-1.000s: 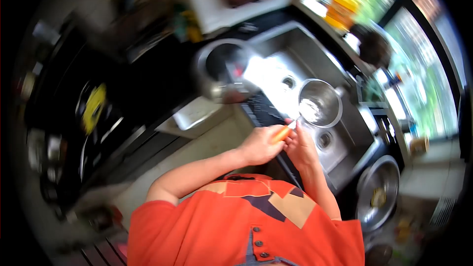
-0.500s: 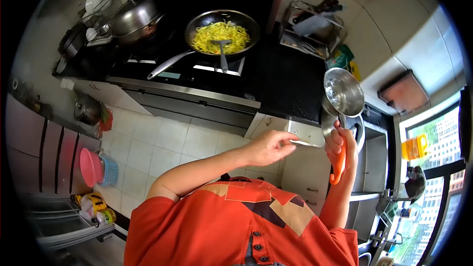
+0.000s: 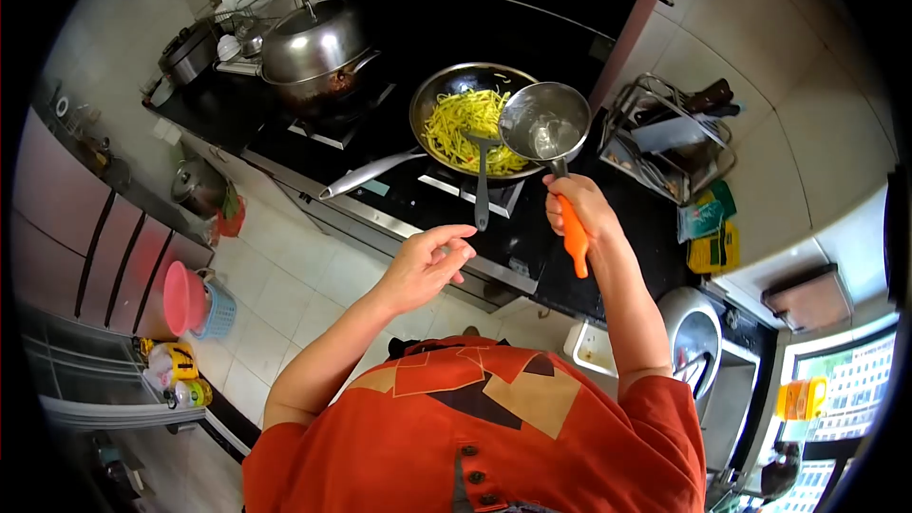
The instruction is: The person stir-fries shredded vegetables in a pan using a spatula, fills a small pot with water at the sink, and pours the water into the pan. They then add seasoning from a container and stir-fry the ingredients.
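My right hand (image 3: 585,206) is closed round the orange handle of a metal ladle (image 3: 545,122), whose bowl holds a little clear liquid. That bowl overlaps the right side of a frying pan (image 3: 442,85) on the stove. Yellow-green shreds of food (image 3: 458,123) lie in the pan, and a grey spatula (image 3: 482,185) rests in them with its handle over the near rim. Just short of the spatula's handle end, my left hand (image 3: 427,267) is empty, its fingers apart and partly bent.
A lidded steel pot (image 3: 313,49) stands left of the pan. Right of it are a knife rack (image 3: 665,138) and a yellow package (image 3: 713,249). The sink (image 3: 730,404) lies at the lower right, and a pink basin (image 3: 184,298) at the left.
The view has turned from the sink to the stove. The ladle in my right hand has moved over the pan's edge, and my left hand has come close to the spatula's handle.
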The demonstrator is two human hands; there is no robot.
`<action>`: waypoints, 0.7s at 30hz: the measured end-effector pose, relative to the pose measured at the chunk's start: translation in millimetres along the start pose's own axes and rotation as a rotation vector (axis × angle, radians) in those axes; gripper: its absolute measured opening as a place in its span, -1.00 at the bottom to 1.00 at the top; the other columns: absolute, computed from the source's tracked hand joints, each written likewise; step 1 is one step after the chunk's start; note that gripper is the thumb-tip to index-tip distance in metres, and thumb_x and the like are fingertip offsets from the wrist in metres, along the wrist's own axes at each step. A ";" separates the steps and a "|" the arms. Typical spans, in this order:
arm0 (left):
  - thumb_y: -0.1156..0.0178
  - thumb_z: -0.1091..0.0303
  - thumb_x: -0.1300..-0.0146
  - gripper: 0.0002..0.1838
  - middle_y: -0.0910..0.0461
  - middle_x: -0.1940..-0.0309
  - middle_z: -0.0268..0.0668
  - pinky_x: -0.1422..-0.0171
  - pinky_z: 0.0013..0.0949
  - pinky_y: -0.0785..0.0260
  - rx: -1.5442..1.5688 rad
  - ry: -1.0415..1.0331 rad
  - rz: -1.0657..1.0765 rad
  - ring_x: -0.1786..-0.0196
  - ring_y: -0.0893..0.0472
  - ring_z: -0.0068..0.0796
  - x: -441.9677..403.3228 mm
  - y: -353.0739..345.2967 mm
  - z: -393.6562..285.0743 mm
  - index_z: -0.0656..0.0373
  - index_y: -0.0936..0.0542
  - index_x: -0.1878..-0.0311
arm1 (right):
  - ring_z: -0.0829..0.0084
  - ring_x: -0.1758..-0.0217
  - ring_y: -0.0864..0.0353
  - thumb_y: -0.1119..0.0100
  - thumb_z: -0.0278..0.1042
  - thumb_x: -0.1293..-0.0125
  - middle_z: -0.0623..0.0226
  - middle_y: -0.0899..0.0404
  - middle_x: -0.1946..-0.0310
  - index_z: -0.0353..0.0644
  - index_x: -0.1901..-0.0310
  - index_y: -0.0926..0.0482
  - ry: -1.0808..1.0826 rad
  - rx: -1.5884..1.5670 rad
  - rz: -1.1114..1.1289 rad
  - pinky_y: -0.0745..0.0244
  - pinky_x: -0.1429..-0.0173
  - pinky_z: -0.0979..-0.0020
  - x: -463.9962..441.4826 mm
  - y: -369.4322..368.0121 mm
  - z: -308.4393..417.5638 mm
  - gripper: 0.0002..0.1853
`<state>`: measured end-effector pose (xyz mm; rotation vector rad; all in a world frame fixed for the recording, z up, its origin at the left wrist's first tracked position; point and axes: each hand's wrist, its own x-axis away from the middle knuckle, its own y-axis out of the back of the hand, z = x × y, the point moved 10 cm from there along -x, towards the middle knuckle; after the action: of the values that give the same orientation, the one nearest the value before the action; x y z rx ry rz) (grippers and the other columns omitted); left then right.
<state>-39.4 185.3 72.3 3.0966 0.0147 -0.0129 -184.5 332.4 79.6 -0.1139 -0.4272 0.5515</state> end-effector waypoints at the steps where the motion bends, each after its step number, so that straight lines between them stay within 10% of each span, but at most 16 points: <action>1: -0.11 0.41 -0.38 -0.64 -0.58 0.19 -0.31 0.25 -0.52 -0.51 0.008 0.009 -0.037 0.37 -0.56 -0.67 -4.5 5.8 0.0 0.26 -0.46 -0.20 | 0.55 0.70 -0.33 -0.04 -0.35 -0.28 0.42 -0.35 0.66 -0.18 0.22 -0.41 0.017 0.077 0.009 -0.19 0.63 0.50 -21.8 2.8 0.0 -0.88; 6: -0.10 0.41 -0.38 -0.64 -0.57 0.18 -0.26 0.22 -0.51 -0.52 0.047 0.042 -0.088 0.36 -0.58 -0.63 -18.7 30.3 10.8 0.29 -0.45 -0.20 | 0.57 0.72 -0.33 -0.08 -0.29 -0.29 0.44 -0.35 0.68 -0.10 0.44 -0.33 0.024 0.154 -0.021 -0.20 0.66 0.50 -72.2 10.3 1.4 -0.80; 21: -0.10 0.39 -0.40 -0.63 -0.58 0.14 -0.25 0.21 -0.53 -0.52 0.161 0.026 0.125 0.37 -0.58 -0.63 -69.2 152.9 -9.5 0.23 -0.44 -0.23 | 0.59 0.72 -0.21 0.01 -0.38 -0.30 0.47 -0.27 0.67 -0.21 0.09 -0.39 -0.074 -0.087 -0.178 -0.07 0.65 0.53 -85.4 -34.5 22.8 -0.81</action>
<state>-107.0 32.3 89.2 3.2514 -0.1884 0.0324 -242.9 257.7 76.8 -0.1377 -0.5283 0.3631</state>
